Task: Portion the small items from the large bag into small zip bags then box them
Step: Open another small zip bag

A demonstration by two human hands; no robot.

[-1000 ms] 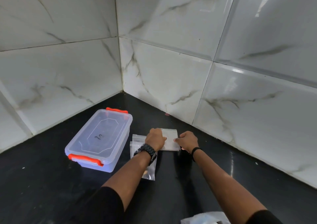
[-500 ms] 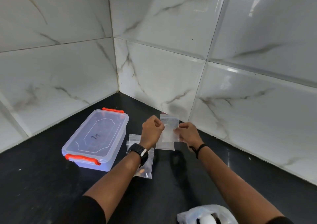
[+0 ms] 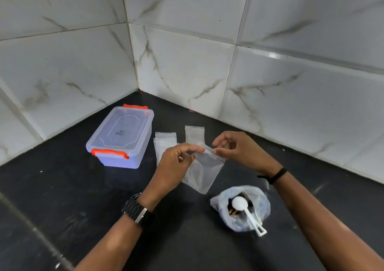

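Hanging above the middle of the black countertop [image 3: 62, 198], a small zip bag [image 3: 204, 170] is pinched at its top corners by left hand [image 3: 176, 164] and right hand [image 3: 239, 149]. Nearer sits the large bag [image 3: 257, 204] holding a white scoop [image 3: 241, 204]; a lidded box [image 3: 122, 137] stands toward the back corner.

Bare forearms, black link-strap watch [image 3: 139, 211] on left wrist, thin black band [image 3: 274, 176] on right

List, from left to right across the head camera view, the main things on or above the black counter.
Clear box with orange latches → left hand → held zip bag → right hand
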